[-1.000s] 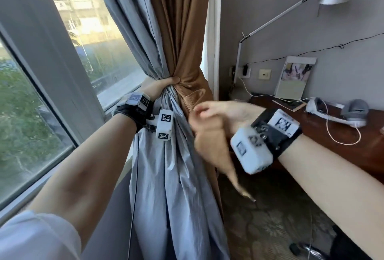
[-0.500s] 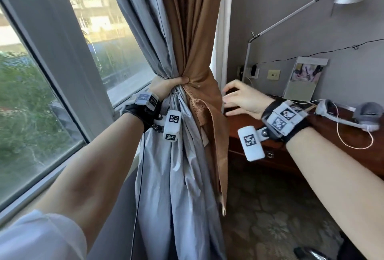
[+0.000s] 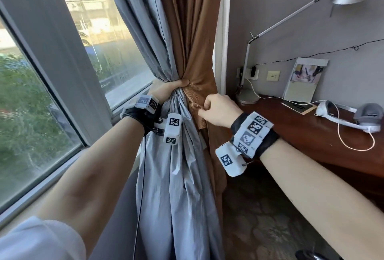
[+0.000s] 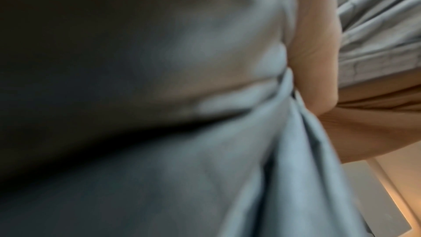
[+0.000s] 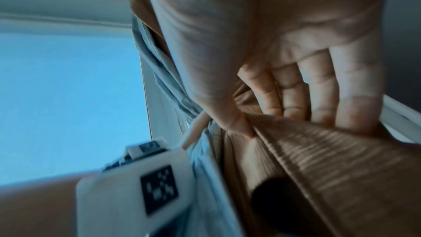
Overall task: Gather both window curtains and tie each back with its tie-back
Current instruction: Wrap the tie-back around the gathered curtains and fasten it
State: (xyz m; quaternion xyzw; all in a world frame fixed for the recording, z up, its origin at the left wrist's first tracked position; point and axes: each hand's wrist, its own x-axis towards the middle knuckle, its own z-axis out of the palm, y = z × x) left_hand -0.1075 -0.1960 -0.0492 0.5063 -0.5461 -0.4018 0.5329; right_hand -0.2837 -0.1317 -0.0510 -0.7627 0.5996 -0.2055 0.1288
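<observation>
Here, left hand (image 3: pixel 166 89) clenched round the gathered curtain (image 3: pixel 182 56) beside the window (image 3: pixel 62 72) to keep the folds bunched, right hand (image 3: pixel 218 110) pinching the brown tie-back (image 3: pixel 197 108) ready for wrapping.

Left hand (image 3: pixel 166 89) fingers: we find them hidden behind the gathered curtain (image 3: pixel 187 52).
Left wrist view: largely blurred, dark on its left.
Tie-back (image 3: pixel 196 107) far end: hidden behind curtain.
Framed picture (image 3: pixel 305 79): subject too small to tell.
</observation>
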